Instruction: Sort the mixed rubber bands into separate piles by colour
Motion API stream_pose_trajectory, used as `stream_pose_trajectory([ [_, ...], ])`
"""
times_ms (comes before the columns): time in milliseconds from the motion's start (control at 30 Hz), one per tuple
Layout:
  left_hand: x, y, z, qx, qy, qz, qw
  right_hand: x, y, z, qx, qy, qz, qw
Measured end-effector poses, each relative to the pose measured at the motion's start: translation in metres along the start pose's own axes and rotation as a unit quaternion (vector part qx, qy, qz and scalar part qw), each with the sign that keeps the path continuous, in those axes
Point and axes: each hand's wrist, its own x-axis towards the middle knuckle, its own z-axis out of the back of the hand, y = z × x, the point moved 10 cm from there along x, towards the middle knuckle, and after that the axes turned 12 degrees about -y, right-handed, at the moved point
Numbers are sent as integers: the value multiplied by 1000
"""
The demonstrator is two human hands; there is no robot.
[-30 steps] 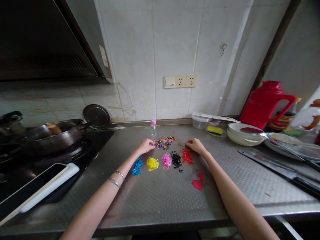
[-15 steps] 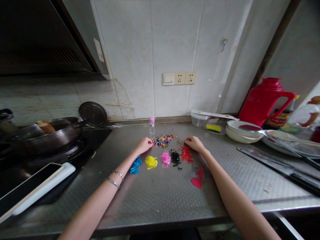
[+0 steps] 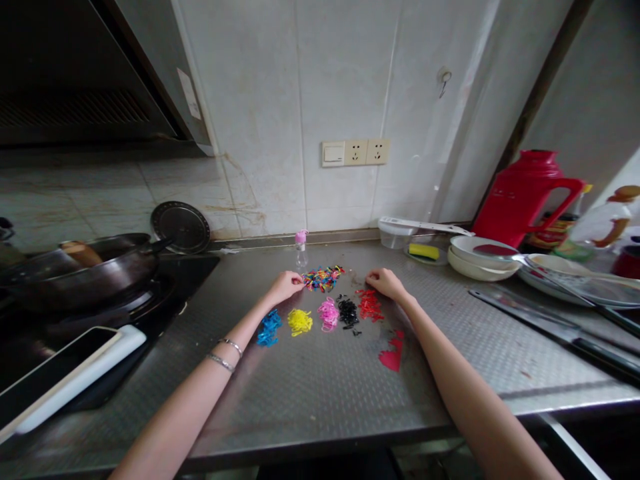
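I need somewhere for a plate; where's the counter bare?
Bare: the counter between left arm and right arm, from the yellow pile to the front edge, left of the red scrap. Nearly bare: between right arm and knife. Crowded: by left hand at the mixed pile, and around the stacked bowls.

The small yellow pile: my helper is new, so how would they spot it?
On the patterned grey metal counter, find the row of coloured heaps. The small yellow pile lies between the blue heap and pink heap, the only one entirely yellow.
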Motion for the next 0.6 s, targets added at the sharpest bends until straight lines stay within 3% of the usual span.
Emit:
stream_pose_trajectory([
  [367,1,-3,5,30,-20,-4,999,1,-3,-2,-8,-2,-5,1000],
  [600,1,-26,3,-41,-13,-30,999,1,-3,-3,-10,-2,-2,1000],
])
